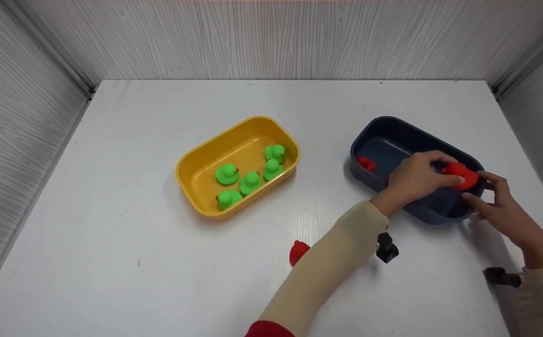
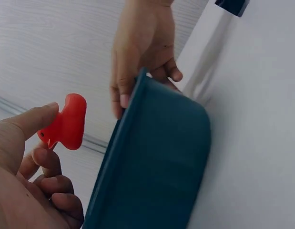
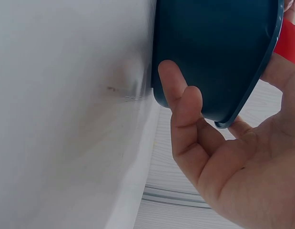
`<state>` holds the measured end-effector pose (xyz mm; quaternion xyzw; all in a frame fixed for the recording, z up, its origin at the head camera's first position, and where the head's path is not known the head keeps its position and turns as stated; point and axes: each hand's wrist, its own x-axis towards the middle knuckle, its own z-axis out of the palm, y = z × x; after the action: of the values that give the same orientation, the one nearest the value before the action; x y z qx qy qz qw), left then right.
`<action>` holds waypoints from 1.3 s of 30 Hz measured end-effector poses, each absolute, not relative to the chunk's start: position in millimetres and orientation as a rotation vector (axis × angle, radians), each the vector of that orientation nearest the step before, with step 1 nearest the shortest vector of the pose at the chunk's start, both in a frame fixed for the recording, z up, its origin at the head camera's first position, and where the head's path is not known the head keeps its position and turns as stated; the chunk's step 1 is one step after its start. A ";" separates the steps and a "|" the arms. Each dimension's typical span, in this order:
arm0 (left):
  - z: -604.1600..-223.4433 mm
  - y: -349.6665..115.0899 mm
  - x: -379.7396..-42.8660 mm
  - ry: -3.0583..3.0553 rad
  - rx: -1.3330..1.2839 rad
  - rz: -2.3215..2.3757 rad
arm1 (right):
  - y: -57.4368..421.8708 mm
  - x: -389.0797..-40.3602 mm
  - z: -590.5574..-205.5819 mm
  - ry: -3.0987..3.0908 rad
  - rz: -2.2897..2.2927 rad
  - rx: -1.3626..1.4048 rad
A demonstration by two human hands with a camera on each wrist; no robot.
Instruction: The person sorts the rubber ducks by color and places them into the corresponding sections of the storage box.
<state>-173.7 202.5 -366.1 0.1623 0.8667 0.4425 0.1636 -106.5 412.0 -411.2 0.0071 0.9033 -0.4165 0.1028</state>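
Note:
My left hand (image 1: 414,175) pinches a red rubber duck (image 1: 460,176) between thumb and fingers, over the right end of a dark blue bin (image 1: 444,216). In the left wrist view the duck (image 2: 68,123) shows beside the bin's rim, with its beak pointing down. My right hand (image 1: 500,201) holds the bin's right corner; the right wrist view has the thumb at the rim and fingers (image 3: 188,107) against the outer wall. Inside the bin's left end lies more red (image 1: 366,164), partly hidden by the near wall.
A yellow bin (image 1: 220,140) holding several green rubber ducks (image 1: 227,173) stands left of the blue one. Another red object (image 1: 298,252) lies on the white table (image 1: 112,262), partly covered by my left sleeve (image 1: 332,262). Pale wood-grain panels (image 1: 290,40) border the table.

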 end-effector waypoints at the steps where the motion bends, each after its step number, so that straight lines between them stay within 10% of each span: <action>1: -368.3 203.7 -172.8 2.483 0.453 1.235 | 412.0 -106.5 -411.2 2.664 -1.230 0.019; 39: -391.8 216.9 -165.2 2.770 0.511 0.449 | 409.2 -107.6 -413.4 2.654 -1.272 0.000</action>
<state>-165.2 216.9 -391.8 0.1771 0.9610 0.1558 0.1443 -107.6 409.2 -413.4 0.0000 0.8974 -0.4299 0.0990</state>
